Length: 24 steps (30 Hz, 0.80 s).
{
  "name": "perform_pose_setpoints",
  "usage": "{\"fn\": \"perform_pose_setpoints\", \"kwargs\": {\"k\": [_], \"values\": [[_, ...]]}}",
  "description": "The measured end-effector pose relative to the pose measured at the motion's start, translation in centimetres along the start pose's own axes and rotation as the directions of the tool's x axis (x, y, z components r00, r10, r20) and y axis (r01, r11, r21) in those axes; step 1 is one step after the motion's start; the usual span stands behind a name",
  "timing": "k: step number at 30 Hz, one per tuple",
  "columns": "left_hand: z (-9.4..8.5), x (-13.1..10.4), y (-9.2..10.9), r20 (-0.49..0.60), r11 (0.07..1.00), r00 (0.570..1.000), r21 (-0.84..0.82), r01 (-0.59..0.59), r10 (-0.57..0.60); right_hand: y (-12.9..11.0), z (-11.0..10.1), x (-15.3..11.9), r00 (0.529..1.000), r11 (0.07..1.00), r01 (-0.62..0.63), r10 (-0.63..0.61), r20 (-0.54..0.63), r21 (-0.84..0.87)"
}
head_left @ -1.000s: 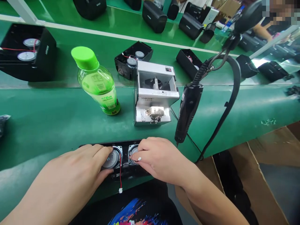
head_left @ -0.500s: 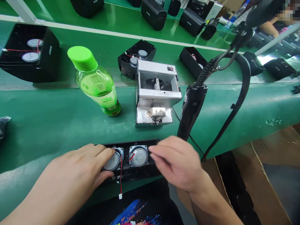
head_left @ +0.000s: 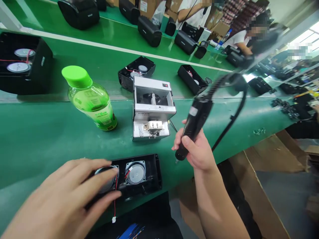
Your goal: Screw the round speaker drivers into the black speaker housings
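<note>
A black speaker housing (head_left: 152, 174) lies on the green bench in front of me, with two round speaker drivers in it. The right driver (head_left: 136, 173) shows fully; the left driver (head_left: 106, 179) is partly covered by my left hand (head_left: 74, 192). That hand's fingers are spread over it, holding nothing. A red wire with a white connector (head_left: 114, 219) hangs over the housing's near edge. My right hand (head_left: 199, 149) is wrapped round a black electric screwdriver (head_left: 196, 116), its tip pointing down to the right of the housing. Its upper end joins a black cable.
Behind the housing stands a silver screw feeder (head_left: 154, 109), with a green-capped bottle (head_left: 91, 103) to its left. Farther back are several black speaker housings (head_left: 191, 79). An open cardboard box (head_left: 259, 192) is at the lower right. Other people (head_left: 241, 39) sit across the bench.
My right hand has left the housing and taken hold of the screwdriver. My left hand's fingers have spread and lifted a little. The view has tilted up and shifted right.
</note>
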State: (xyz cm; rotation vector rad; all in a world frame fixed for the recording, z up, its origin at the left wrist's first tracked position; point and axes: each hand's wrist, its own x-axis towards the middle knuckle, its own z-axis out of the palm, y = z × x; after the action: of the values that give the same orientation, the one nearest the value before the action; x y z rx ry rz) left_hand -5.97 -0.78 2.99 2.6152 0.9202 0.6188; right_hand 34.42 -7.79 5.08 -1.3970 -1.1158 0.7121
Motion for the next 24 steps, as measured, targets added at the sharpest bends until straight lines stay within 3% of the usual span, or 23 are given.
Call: {"fn": "perform_pose_setpoints", "kwargs": {"k": [4,7,10,15,17,21,24], "values": [[3.2,2.4,3.2,-0.009,0.985,0.987,0.068,-0.157,0.158,-4.0,0.5,1.1,0.992,0.982,0.114,-0.103,-0.075,0.149],[4.5,4.1,3.3,0.065,0.972,0.973,0.070,-0.224,0.220,-7.3,1.8,2.2,0.969,0.949,0.213,-0.175,-0.173,0.234],[4.6,5.2,2.9,0.102,0.972,0.971,0.074,-0.224,0.216,-9.0,3.5,3.6,0.940,0.921,0.335,-0.313,-0.132,0.198],[4.6,5.6,3.5,0.081,0.986,0.983,0.032,-0.166,0.163,-7.3,6.7,6.0,0.850,0.836,0.525,-0.522,-0.061,0.158],[4.6,5.8,3.9,0.068,0.991,0.989,0.017,-0.132,0.131,-6.4,7.6,6.8,0.840,0.825,0.536,-0.542,-0.018,0.182],[4.3,6.0,4.2,0.064,0.993,0.991,0.008,-0.117,0.116,-5.5,8.0,7.5,0.863,0.849,0.482,-0.502,0.047,0.216],[4.1,6.0,4.0,0.064,0.991,0.989,0.006,-0.131,0.131,-5.3,7.6,6.9,0.919,0.904,0.384,-0.394,0.015,0.190]]}}
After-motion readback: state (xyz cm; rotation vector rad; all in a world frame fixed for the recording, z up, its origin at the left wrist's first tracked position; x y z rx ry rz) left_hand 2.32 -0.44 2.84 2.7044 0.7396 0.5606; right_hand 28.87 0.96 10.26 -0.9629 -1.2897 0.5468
